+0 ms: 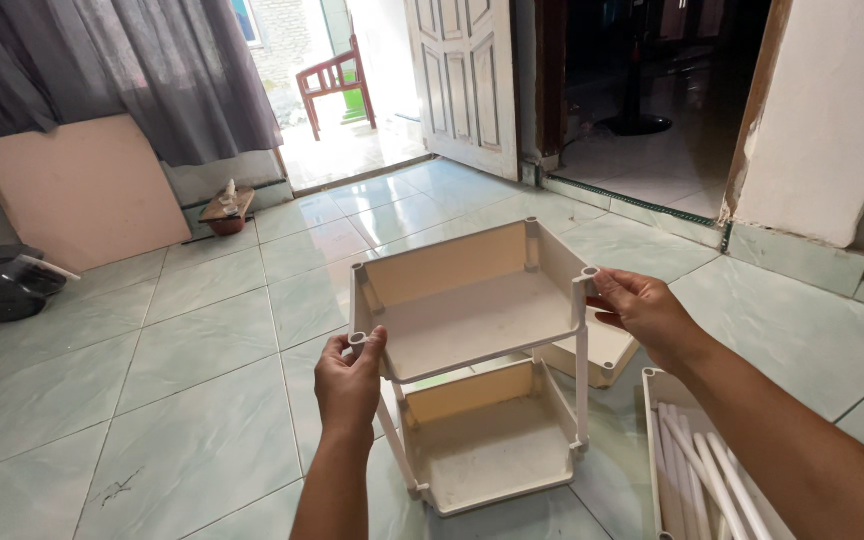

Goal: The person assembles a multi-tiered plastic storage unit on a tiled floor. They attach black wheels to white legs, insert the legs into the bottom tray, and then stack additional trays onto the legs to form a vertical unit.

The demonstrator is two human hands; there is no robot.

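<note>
Head view: your left hand (349, 385) grips the near-left corner socket of the top shelf tray (467, 300) — thumb on the inner side, fingers (376, 343) curled over the rim, closed on it. Your right hand (644, 312) pinches the right-hand corner socket of the same tray, fingers wrapped round the post top, closed on it.

Top shelf tray sits at frame centre, cream plastic, five-sided with low walls, held level above the lower shelf tray (487, 445). White posts (582, 380) join the two at the corners; the lower tray rests on the floor (182, 420) at 6 o'clock from the top one.

At 4 o'clock from the top tray — a third tray (607, 350) lies on the floor, partly hidden behind the rack. At 5 o'clock, near your right forearm, another tray (651, 440) holds a bundle of loose white tubes (697, 465).

Further out: black helmet (2, 283) at 9 o'clock, tan board (82, 190) leaning under the grey curtain (152, 70) at 10 o'clock, small wooden stool (228, 208) at 11, white panel door (464, 75) open at 12.
</note>
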